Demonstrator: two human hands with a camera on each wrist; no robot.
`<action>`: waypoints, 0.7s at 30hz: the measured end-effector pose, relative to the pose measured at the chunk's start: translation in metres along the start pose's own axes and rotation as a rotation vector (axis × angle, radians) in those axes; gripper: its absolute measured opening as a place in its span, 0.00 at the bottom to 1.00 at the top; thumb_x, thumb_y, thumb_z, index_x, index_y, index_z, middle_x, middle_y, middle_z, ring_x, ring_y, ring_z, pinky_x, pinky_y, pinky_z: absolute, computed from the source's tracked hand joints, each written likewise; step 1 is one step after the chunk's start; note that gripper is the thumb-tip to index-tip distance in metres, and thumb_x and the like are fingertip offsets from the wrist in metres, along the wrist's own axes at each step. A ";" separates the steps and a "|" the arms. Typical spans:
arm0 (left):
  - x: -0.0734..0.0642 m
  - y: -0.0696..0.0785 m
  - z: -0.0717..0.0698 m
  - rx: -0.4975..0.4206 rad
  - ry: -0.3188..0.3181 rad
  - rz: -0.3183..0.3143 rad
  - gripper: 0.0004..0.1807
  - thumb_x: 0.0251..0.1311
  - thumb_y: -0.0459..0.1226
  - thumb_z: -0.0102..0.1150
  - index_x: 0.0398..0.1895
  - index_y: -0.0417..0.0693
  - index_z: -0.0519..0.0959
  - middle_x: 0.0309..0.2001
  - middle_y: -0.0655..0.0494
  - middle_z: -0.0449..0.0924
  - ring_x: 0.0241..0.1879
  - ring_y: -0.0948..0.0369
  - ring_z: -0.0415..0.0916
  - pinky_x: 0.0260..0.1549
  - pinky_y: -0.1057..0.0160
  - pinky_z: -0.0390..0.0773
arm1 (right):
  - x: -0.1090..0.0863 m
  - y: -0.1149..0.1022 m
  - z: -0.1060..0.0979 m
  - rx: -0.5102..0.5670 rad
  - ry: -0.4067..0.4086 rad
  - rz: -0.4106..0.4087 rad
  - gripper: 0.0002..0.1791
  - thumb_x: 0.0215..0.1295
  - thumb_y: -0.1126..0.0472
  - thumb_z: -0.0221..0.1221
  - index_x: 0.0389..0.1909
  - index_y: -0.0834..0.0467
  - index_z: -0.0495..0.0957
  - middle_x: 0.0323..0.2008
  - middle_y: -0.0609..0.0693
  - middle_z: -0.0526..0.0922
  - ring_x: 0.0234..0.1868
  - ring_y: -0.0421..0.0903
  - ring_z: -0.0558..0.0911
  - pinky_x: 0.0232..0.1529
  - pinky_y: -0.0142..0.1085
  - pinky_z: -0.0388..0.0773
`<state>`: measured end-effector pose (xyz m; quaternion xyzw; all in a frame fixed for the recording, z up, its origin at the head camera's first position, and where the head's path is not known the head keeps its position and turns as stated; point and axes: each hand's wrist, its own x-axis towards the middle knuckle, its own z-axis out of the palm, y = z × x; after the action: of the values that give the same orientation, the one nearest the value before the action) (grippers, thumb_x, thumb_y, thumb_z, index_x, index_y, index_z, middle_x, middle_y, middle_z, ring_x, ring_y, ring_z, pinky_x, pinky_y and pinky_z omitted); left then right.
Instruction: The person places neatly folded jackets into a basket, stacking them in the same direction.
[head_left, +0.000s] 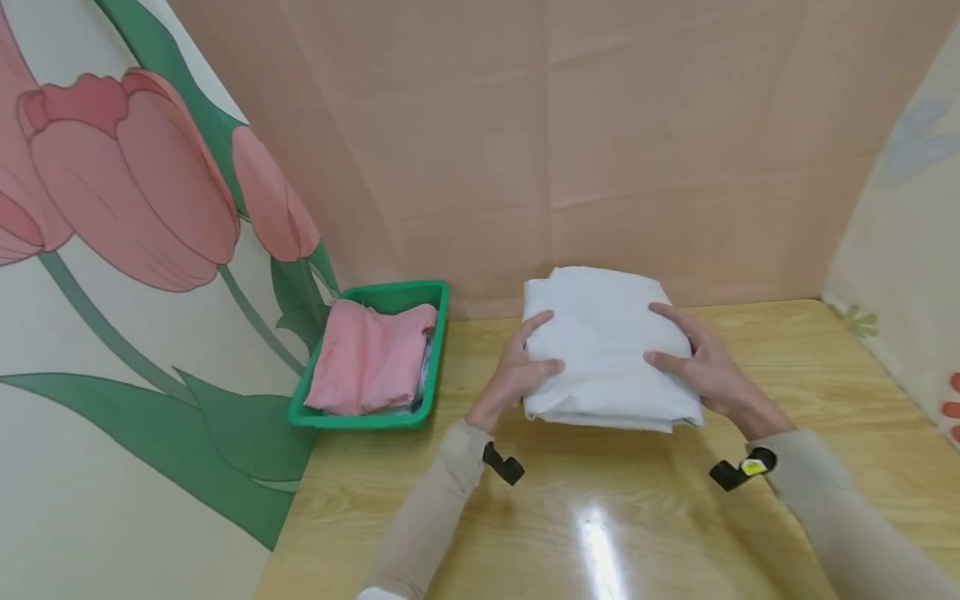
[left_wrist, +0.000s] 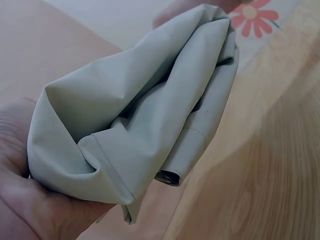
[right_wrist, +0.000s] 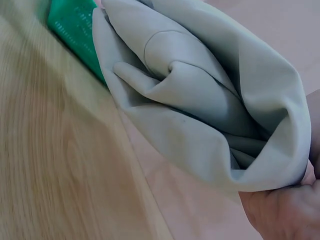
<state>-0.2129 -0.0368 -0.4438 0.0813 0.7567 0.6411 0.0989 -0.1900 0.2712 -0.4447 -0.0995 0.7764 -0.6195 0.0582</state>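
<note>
A folded white cloth [head_left: 603, 350], thick with several layers, is held up over the wooden table between both hands. My left hand [head_left: 525, 367] grips its left side, thumb on the front face. On the opposite side my right hand [head_left: 708, 367] grips it in the same way, with the other fingers partly hidden behind. In the left wrist view the loose folds of the cloth [left_wrist: 135, 110] show along its side, with the left hand [left_wrist: 35, 185] at its edge. The right wrist view shows the cloth's layered end [right_wrist: 200, 95] beside the right hand [right_wrist: 285, 210].
A green plastic basket [head_left: 442, 358] stands at the table's left back, with a folded pink cloth [head_left: 371, 354] on top of other fabric inside. Behind the wooden table [head_left: 555, 517] hangs a pinkish-brown sheet [head_left: 450, 150]. A wall with painted tulips [head_left: 135, 175] borders the left side.
</note>
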 end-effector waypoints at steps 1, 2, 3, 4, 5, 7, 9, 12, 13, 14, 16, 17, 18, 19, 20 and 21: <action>-0.001 0.000 -0.004 0.004 0.001 -0.001 0.48 0.58 0.26 0.72 0.76 0.78 0.71 0.83 0.45 0.57 0.71 0.43 0.66 0.59 0.40 0.81 | 0.002 -0.002 0.003 -0.002 -0.004 0.004 0.47 0.76 0.62 0.64 0.88 0.43 0.50 0.84 0.70 0.43 0.48 0.44 0.82 0.38 0.43 0.88; -0.002 0.001 -0.008 0.005 0.005 -0.001 0.48 0.58 0.25 0.72 0.76 0.78 0.72 0.83 0.46 0.56 0.72 0.43 0.65 0.60 0.39 0.79 | 0.003 -0.003 0.006 -0.003 -0.007 0.007 0.47 0.76 0.61 0.65 0.87 0.43 0.50 0.84 0.69 0.43 0.49 0.45 0.81 0.39 0.43 0.88; -0.003 0.001 -0.012 0.007 0.008 0.000 0.48 0.58 0.25 0.72 0.76 0.77 0.72 0.83 0.46 0.56 0.72 0.43 0.64 0.62 0.38 0.78 | 0.005 -0.005 0.010 -0.004 -0.010 0.013 0.47 0.76 0.61 0.65 0.87 0.42 0.50 0.84 0.69 0.43 0.50 0.45 0.81 0.39 0.43 0.88; -0.004 0.001 -0.015 0.007 0.013 -0.002 0.48 0.57 0.25 0.72 0.76 0.77 0.72 0.83 0.46 0.56 0.72 0.43 0.64 0.62 0.38 0.78 | 0.006 -0.006 0.013 -0.003 -0.011 0.013 0.47 0.76 0.61 0.65 0.87 0.42 0.50 0.84 0.68 0.44 0.50 0.45 0.80 0.39 0.43 0.88; -0.005 0.001 -0.019 0.010 0.016 -0.007 0.48 0.58 0.25 0.72 0.76 0.77 0.72 0.83 0.46 0.55 0.72 0.43 0.64 0.62 0.38 0.78 | 0.007 -0.007 0.016 0.001 -0.014 0.014 0.47 0.76 0.61 0.65 0.87 0.43 0.50 0.84 0.68 0.44 0.51 0.45 0.80 0.40 0.43 0.88; -0.007 0.002 -0.026 0.013 0.023 -0.009 0.47 0.58 0.25 0.72 0.76 0.77 0.72 0.83 0.46 0.56 0.72 0.44 0.63 0.63 0.40 0.77 | 0.009 -0.010 0.021 0.021 -0.024 0.020 0.47 0.76 0.60 0.65 0.87 0.43 0.50 0.85 0.68 0.44 0.51 0.45 0.80 0.40 0.42 0.88; -0.009 0.004 -0.031 0.010 0.029 -0.014 0.47 0.58 0.26 0.73 0.76 0.76 0.72 0.83 0.46 0.56 0.71 0.45 0.63 0.61 0.42 0.79 | 0.011 -0.012 0.025 0.045 -0.032 0.033 0.47 0.76 0.59 0.65 0.87 0.42 0.50 0.85 0.66 0.44 0.51 0.44 0.81 0.41 0.42 0.88; -0.012 0.007 -0.041 -0.001 0.023 -0.014 0.46 0.60 0.27 0.73 0.77 0.76 0.72 0.82 0.46 0.56 0.71 0.46 0.63 0.59 0.46 0.80 | 0.016 -0.014 0.031 0.084 -0.054 0.049 0.47 0.76 0.56 0.66 0.87 0.40 0.50 0.85 0.65 0.44 0.52 0.45 0.81 0.43 0.42 0.87; -0.013 0.008 -0.045 -0.012 0.017 -0.011 0.46 0.60 0.28 0.72 0.77 0.76 0.71 0.82 0.46 0.56 0.71 0.45 0.64 0.58 0.46 0.81 | 0.018 -0.016 0.034 0.093 -0.060 0.050 0.47 0.76 0.56 0.66 0.87 0.39 0.50 0.85 0.64 0.45 0.51 0.45 0.82 0.43 0.42 0.87; -0.014 0.008 -0.049 -0.020 0.011 -0.004 0.46 0.61 0.28 0.72 0.78 0.75 0.71 0.82 0.46 0.56 0.70 0.45 0.64 0.57 0.47 0.81 | 0.020 -0.017 0.036 0.095 -0.062 0.049 0.47 0.76 0.55 0.66 0.87 0.39 0.50 0.85 0.64 0.45 0.51 0.45 0.82 0.43 0.42 0.87; -0.015 0.009 -0.057 -0.030 0.004 0.023 0.45 0.61 0.29 0.72 0.79 0.73 0.70 0.81 0.46 0.56 0.70 0.45 0.64 0.58 0.49 0.78 | 0.024 -0.020 0.042 0.110 -0.071 0.043 0.47 0.76 0.55 0.66 0.87 0.39 0.50 0.85 0.63 0.46 0.53 0.46 0.81 0.44 0.42 0.87; -0.016 0.010 -0.061 -0.036 0.003 0.038 0.45 0.61 0.30 0.72 0.79 0.71 0.70 0.81 0.45 0.57 0.70 0.45 0.64 0.58 0.49 0.78 | 0.026 -0.022 0.045 0.111 -0.071 0.040 0.47 0.76 0.55 0.66 0.87 0.39 0.50 0.85 0.62 0.46 0.54 0.47 0.81 0.45 0.41 0.87; -0.016 0.011 -0.064 -0.036 0.005 0.052 0.44 0.61 0.30 0.72 0.79 0.70 0.70 0.80 0.44 0.57 0.69 0.45 0.64 0.59 0.50 0.77 | 0.028 -0.024 0.048 0.109 -0.071 0.039 0.47 0.75 0.54 0.66 0.87 0.38 0.51 0.85 0.62 0.46 0.56 0.49 0.80 0.45 0.40 0.87; -0.017 0.011 -0.068 -0.038 0.010 0.062 0.44 0.61 0.30 0.72 0.80 0.68 0.70 0.80 0.43 0.58 0.69 0.44 0.64 0.59 0.50 0.76 | 0.029 -0.026 0.050 0.110 -0.074 0.037 0.47 0.75 0.54 0.66 0.87 0.38 0.51 0.86 0.61 0.44 0.60 0.50 0.78 0.46 0.39 0.86; -0.017 0.011 -0.071 -0.037 0.016 0.072 0.44 0.61 0.31 0.72 0.80 0.67 0.70 0.79 0.42 0.59 0.69 0.45 0.64 0.60 0.50 0.75 | 0.031 -0.028 0.053 0.112 -0.075 0.037 0.47 0.75 0.54 0.66 0.87 0.38 0.51 0.86 0.60 0.43 0.63 0.53 0.75 0.47 0.38 0.86; -0.017 0.011 -0.074 -0.036 0.022 0.077 0.44 0.61 0.31 0.72 0.80 0.66 0.70 0.79 0.42 0.59 0.69 0.45 0.64 0.61 0.50 0.75 | 0.033 -0.030 0.056 0.109 -0.076 0.037 0.47 0.75 0.54 0.67 0.87 0.37 0.51 0.86 0.59 0.43 0.66 0.55 0.73 0.48 0.37 0.85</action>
<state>-0.2150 -0.1099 -0.4201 0.1015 0.7424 0.6588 0.0671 -0.2075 0.2043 -0.4270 -0.1053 0.7406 -0.6554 0.1044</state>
